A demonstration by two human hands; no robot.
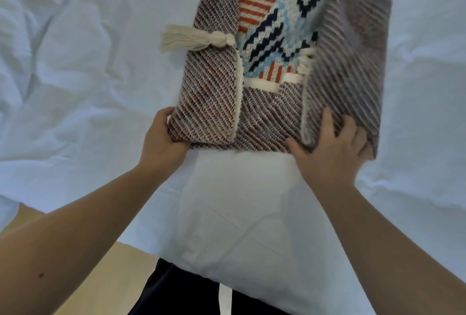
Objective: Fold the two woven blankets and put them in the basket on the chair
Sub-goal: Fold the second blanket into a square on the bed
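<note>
Blanket [277, 62] lies on the bed [75, 87], both long sides turned inward. Your left hand [161, 140] grips the near-left corner; your right hand [332, 148], fingers spread, holds the blurred right flap. Lay that flap flat, edges aligned, before releasing.

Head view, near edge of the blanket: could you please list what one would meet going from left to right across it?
Left hand gripping the blanket's corner → left folded-in flap → bare middle strip of the woven blanket → right hand holding the right flap, which is blurred.
</note>
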